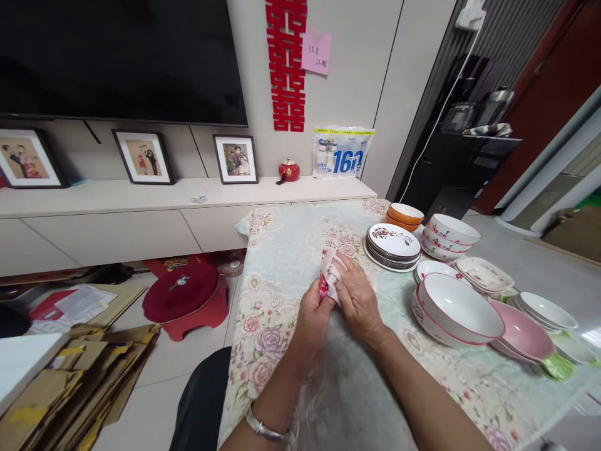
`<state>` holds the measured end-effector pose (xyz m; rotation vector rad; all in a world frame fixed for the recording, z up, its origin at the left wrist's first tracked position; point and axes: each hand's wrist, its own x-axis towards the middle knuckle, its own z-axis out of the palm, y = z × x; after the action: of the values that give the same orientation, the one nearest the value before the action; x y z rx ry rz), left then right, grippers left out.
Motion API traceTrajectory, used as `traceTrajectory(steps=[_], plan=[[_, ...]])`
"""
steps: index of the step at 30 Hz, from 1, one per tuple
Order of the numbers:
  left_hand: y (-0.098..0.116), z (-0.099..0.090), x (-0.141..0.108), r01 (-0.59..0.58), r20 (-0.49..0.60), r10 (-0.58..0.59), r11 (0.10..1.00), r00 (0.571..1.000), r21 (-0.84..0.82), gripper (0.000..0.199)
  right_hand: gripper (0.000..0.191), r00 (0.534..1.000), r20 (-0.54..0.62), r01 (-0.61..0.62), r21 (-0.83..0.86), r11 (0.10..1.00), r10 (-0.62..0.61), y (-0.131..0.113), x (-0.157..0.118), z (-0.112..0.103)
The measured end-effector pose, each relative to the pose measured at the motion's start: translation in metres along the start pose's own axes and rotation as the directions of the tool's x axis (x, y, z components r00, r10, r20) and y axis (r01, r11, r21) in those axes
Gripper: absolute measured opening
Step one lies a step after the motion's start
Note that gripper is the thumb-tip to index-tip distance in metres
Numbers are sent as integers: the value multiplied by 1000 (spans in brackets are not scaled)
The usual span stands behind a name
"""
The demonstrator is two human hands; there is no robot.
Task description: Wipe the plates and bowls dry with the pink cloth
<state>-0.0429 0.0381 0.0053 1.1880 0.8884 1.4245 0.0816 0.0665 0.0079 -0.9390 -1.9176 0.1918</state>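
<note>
Above the flowered tablecloth [270, 300], my left hand [315, 310] grips a small red and white item [323, 283], which is mostly covered. My right hand [357, 294] presses a pale pink cloth [332, 269] against it, fingers closed over the cloth. The two hands touch each other. To their right stand a stack of plates with brown patterns [393, 241] and large white bowls with red rims [460, 307].
Further right are orange bowls [404, 214], stacked white bowls [451, 232], square dishes [484, 274] and a pink bowl [523, 329]. Behind the table, a cabinet [141, 235] carries framed photos, a red jar [288, 170] and a bag [342, 152]. A red stool [197, 313] stands left.
</note>
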Motion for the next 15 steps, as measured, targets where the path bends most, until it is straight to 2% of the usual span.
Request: traceTrajectory(steps=[2,4,5,6,8,10,11,12,13,15], plan=[[2,1,-2,0,-8,0,1000,1000,-7,40,42,1000,-8,-7,42,999,7,2,2,0],[1,2,-5,-11,3,11,993,1000,115,28,41,985,-76,-141,146,979,153,9,3,-1],[0,2,-7,-29,20,26,976,999,214,21,41,958,-112,-236,219,947,265,13,4,-2],[-2,3,-8,-65,48,52,944,997,323,13,41,912,-135,-335,298,894,387,17,4,-3],[-7,5,-10,-184,139,131,840,982,511,6,43,784,-109,-512,445,735,612,24,5,-5],[-10,6,-10,-317,243,210,739,947,595,8,47,666,-23,-619,541,570,746,27,6,-5],[-11,6,-9,-364,279,240,708,930,605,10,49,635,22,-644,567,513,772,27,7,-5],[-12,6,-9,-388,293,258,693,921,607,11,52,628,51,-651,581,488,777,27,7,-4],[-12,6,-9,-382,282,260,697,923,607,12,53,645,52,-641,580,503,762,27,6,-3],[-10,5,-10,-284,191,212,761,959,583,11,54,734,-12,-568,536,624,679,26,4,-1]])
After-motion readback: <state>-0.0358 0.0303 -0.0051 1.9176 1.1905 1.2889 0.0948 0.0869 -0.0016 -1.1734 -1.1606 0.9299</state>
